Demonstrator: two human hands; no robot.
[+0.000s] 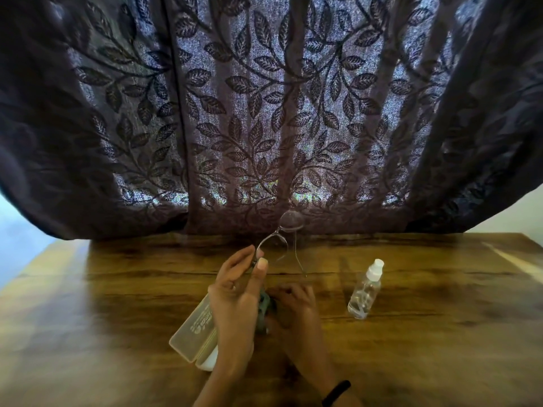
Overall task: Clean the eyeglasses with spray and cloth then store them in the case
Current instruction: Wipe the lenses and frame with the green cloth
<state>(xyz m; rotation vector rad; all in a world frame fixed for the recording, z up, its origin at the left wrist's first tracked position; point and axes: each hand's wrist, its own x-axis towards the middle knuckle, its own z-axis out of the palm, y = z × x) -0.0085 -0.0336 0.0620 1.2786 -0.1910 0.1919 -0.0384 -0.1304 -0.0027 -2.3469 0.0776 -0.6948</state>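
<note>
You're working dim — daylight glows through the curtain (264,113), glare streaks the bench (440,289), edges bow, your right hand (296,309) blurs.

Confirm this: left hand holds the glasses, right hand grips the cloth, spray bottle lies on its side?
No: the head view shows the spray bottle standing upright. The left hand does hold the glasses; the right hand grips the cloth.

Head camera looks down, close over table (411,333).

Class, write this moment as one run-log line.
left hand pinches eyeglasses, raised | right hand grips cloth | spray bottle upright on table | case on table
</note>
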